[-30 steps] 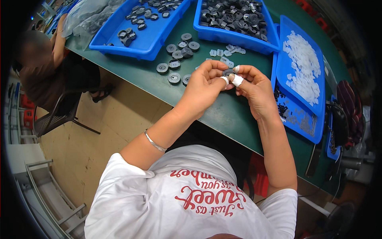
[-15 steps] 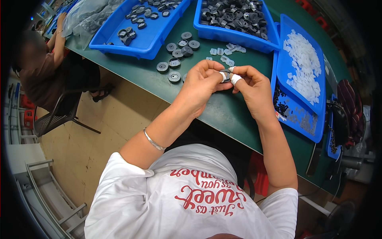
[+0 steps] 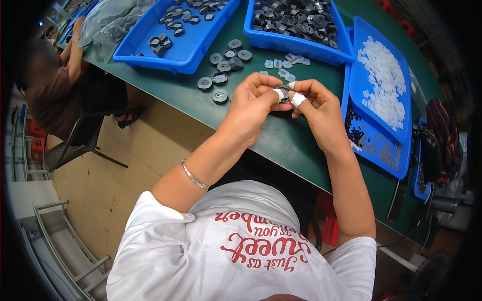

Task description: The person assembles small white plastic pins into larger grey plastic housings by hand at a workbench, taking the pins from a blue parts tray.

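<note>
Between my fingertips, over the green table, is a small round dark grey plastic part (image 3: 284, 93). My left hand (image 3: 255, 100) pinches it from the left, the thumb wrapped in white tape. From the right, my right hand (image 3: 316, 103) grips the same part, with white tape on its thumb and a fingertip. The fingers hide much of the part. Just beyond my left hand stand several round grey parts (image 3: 220, 96) of a like kind. A few small translucent white plastic pieces (image 3: 277, 63) lie past my hands.
A blue tray (image 3: 150, 61) at the far left holds scattered round parts. Another blue tray (image 3: 301, 45) is heaped with dark rings. On the right, a blue tray (image 3: 357, 65) of white pieces rests over another with small black parts. A person (image 3: 52, 95) sits at the left.
The round part has tilted between my fingers, showing more of its ring-shaped face. My hands have barely moved.
</note>
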The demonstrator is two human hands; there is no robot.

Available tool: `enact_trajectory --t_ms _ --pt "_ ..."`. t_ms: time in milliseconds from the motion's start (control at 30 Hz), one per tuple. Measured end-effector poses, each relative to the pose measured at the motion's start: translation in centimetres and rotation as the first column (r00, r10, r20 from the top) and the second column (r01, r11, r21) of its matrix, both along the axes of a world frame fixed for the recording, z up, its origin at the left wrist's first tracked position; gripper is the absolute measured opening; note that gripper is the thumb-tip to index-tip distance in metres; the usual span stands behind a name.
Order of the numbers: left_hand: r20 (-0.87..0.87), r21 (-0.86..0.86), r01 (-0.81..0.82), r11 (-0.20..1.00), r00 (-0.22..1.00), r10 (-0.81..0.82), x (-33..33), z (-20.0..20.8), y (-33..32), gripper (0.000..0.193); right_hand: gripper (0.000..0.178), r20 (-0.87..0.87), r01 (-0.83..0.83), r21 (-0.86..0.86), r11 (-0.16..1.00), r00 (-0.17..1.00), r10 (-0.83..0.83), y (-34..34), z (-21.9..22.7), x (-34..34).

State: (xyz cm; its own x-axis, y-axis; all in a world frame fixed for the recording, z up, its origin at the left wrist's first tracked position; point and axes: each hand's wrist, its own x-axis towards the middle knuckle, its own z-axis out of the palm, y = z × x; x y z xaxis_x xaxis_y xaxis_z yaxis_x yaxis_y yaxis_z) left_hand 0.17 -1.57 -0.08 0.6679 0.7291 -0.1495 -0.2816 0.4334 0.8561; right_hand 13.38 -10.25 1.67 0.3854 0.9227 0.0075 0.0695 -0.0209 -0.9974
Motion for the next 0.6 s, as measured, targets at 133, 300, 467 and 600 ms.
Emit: enact_trajectory --t_ms 133,300,467,600 --pt "-0.024 0.031 0.016 0.999 1.0 -0.015 0.0 0.1 -0.1 0.021 0.014 -0.029 -0.018 0.005 1.0 0.999 0.018 0.0 -0.1 0.1" --pt "-0.057 0.036 0.053 0.998 0.997 -0.051 -0.2 0.9 -0.2 0.022 0.014 -0.028 -0.029 -0.038 0.999 0.999 0.028 -0.1 0.1 0.4" --pt "-0.021 0.099 0.046 0.994 0.999 -0.044 -0.4 1.3 -0.4 0.022 0.015 -0.249 -0.057 -0.025 0.998 0.967 0.049 0.1 0.1 0.3" --pt "-0.057 0.074 0.05 0.996 0.997 -0.046 -0.1 0.9 -0.3 0.024 0.016 -0.33 -0.017 -0.011 1.0 0.944 0.012 0.2 0.0 0.5"
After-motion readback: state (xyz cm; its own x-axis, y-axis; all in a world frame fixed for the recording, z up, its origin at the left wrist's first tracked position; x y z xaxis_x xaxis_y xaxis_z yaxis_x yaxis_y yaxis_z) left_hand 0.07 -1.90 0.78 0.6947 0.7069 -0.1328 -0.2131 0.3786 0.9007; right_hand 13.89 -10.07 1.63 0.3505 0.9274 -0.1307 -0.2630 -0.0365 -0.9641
